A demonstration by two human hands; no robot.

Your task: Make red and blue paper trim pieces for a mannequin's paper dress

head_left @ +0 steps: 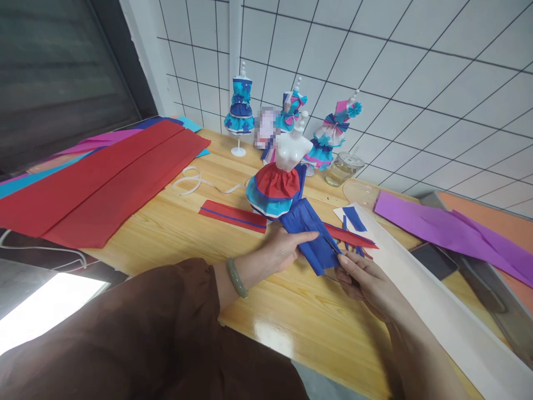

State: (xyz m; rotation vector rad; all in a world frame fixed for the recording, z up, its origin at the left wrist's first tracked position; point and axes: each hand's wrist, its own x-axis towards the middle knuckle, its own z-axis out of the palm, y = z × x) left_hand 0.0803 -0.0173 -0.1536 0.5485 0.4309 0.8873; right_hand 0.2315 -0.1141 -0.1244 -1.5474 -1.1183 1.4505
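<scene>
My left hand [287, 248], with a green bangle at the wrist, is closed on a sheet of dark blue crepe paper [306, 225], its thumb lying on top. In my right hand [361, 275] is a pair of scissors [332, 245], mostly hidden by the fingers; a dark blade lies along the blue paper. Just beyond the paper stands a small white mannequin [292, 150] in a layered red and light blue skirt [277, 186]. A red strip with a blue stripe [233, 215] lies left of the paper. Another red strip [352, 236] is partly hidden behind it.
Red crepe sheets [125, 178] cover the table's left side. Three dressed mannequins, one in blue [239, 105], stand along the tiled wall. A glass jar [343, 168], white ribbon [191, 180], white paper [433, 289], purple paper [449, 233] and a dark phone-like slab [433, 260] lie around.
</scene>
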